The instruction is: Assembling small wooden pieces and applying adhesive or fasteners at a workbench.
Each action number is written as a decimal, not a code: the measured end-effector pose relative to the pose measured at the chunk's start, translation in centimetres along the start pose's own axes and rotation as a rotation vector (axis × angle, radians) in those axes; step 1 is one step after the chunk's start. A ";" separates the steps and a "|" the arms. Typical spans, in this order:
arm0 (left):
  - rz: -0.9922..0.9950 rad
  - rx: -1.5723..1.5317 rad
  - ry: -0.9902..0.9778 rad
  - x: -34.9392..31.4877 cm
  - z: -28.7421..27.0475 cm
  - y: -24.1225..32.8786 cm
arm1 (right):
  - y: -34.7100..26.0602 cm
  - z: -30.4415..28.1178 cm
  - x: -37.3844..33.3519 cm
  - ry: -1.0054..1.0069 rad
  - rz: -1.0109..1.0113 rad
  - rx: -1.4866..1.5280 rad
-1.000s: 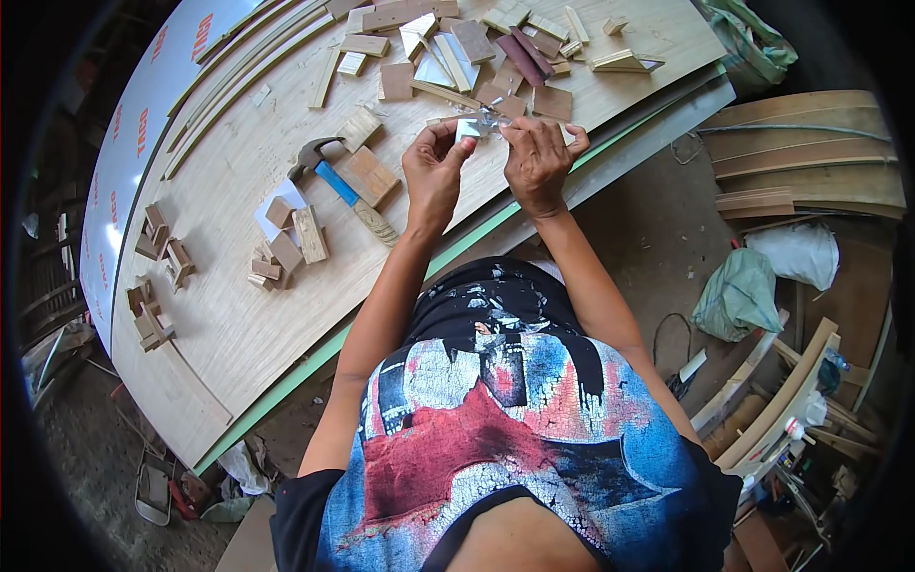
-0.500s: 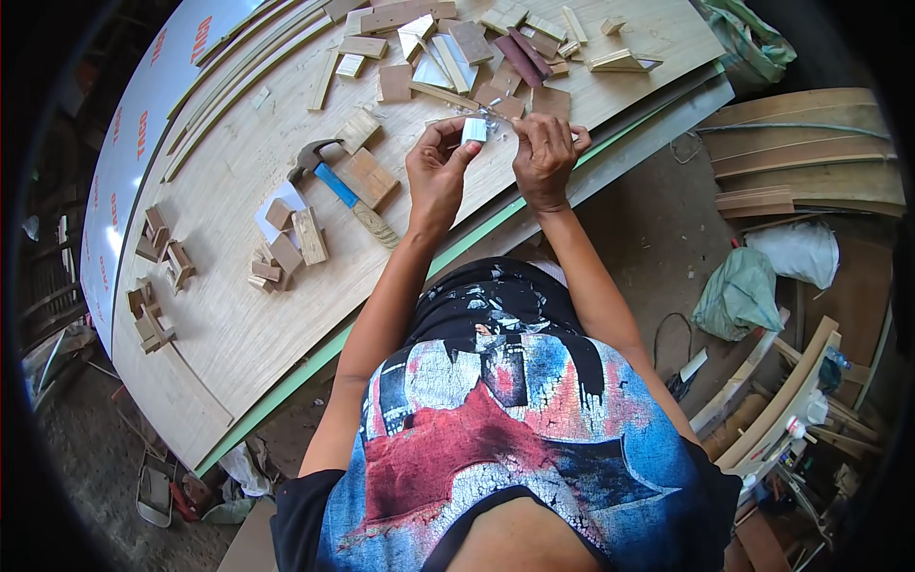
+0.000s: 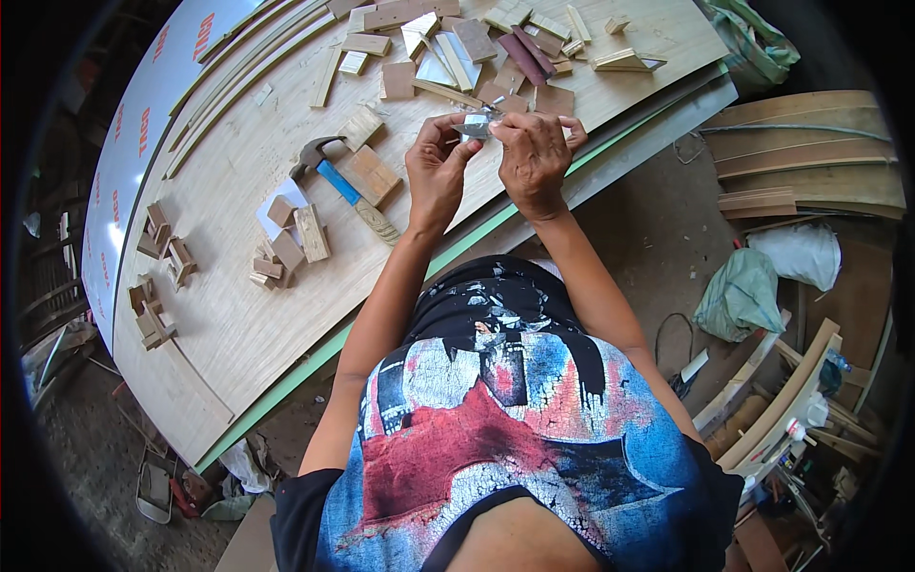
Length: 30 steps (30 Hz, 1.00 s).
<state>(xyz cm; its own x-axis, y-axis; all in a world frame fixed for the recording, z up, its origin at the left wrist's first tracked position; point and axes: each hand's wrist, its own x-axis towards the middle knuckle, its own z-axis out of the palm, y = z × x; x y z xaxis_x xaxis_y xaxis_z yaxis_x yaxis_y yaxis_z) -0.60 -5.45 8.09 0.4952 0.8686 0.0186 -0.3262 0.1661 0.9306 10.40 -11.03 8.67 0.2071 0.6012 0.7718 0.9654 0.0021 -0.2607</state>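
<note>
Over the workbench's right part, my left hand (image 3: 438,176) is closed round a small white block-shaped piece (image 3: 474,125), pinched between thumb and fingers. My right hand (image 3: 534,162) is at its right side, fingers curled and fingertips against or very near it. What the right fingers hold, if anything, I cannot make out. Small shiny bits (image 3: 496,101) lie just beyond the hands. To the left of my left hand rests a claw hammer (image 3: 349,189) with a blue and wooden handle, beside a flat wooden block (image 3: 373,177).
Wood offcuts (image 3: 474,40) crowd the far side of the plywood top (image 3: 229,315). Small blocks (image 3: 310,234) are grouped left of the hammer, with small block assemblies (image 3: 152,315) farther left. Long strips (image 3: 257,67) line the far left edge. Sacks (image 3: 739,296) and curved boards (image 3: 810,157) stand at right.
My right hand has moved left, bringing its fingertips to the small white piece. The white piece has tilted in my left hand, which stays in about the same place.
</note>
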 end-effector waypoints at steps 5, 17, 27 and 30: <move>-0.042 0.046 -0.009 0.1 -0.2 0.0 | 0.0 0.1 0.0 -0.010 0.001 -0.013; -0.141 -0.120 -0.020 -0.5 0.6 1.1 | 3.5 0.8 -1.8 -0.062 0.152 -0.209; -0.041 -0.078 0.027 -0.2 0.5 0.8 | 1.6 -0.2 0.4 0.006 0.112 -0.006; 0.006 -0.041 0.028 -0.2 0.3 0.8 | 1.4 -0.4 0.6 0.021 0.092 0.016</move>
<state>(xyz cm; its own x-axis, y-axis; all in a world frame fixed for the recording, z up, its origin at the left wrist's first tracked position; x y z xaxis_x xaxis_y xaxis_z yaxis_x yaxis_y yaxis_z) -0.70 -5.62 8.99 0.4707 0.8822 0.0134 -0.3621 0.1793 0.9147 11.98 -11.00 8.99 0.2982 0.5828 0.7559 0.9396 -0.0398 -0.3400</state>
